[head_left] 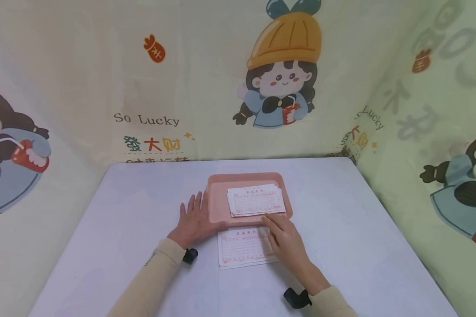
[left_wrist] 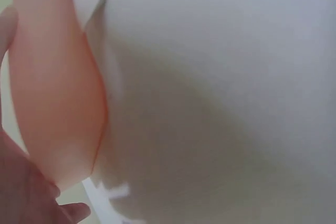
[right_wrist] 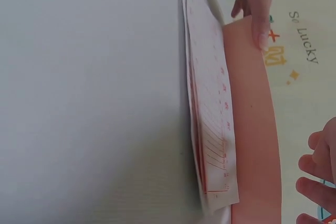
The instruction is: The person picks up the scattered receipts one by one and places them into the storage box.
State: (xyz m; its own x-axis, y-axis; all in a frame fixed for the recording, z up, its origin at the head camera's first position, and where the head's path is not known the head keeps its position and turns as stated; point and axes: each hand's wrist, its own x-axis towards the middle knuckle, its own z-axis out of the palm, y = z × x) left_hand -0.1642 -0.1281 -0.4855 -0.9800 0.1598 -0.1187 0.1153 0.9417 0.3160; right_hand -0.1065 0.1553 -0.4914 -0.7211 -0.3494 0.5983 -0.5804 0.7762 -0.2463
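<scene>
A pink tray point(head_left: 218, 198) lies on the table with a small stack of white slips printed in red point(head_left: 255, 202) in it. My left hand point(head_left: 195, 222) rests at the tray's left side, fingers spread and thumb along the front left corner; the left wrist view shows it beside the tray wall point(left_wrist: 58, 87). Over the front rim reaches my right hand point(head_left: 288, 240), its fingertips right at the near edge of the stacked slips. In the right wrist view its fingers point(right_wrist: 315, 174) are loosely bent, with no slip showing between them. More printed slips point(head_left: 242, 248) lie just in front of the tray, partly under the right hand.
The white table point(head_left: 150, 193) reaches to a printed cloth backdrop point(head_left: 210, 88) behind and at both sides. Dark wrist devices show on the left wrist point(head_left: 190, 256) and the right wrist point(head_left: 297, 298).
</scene>
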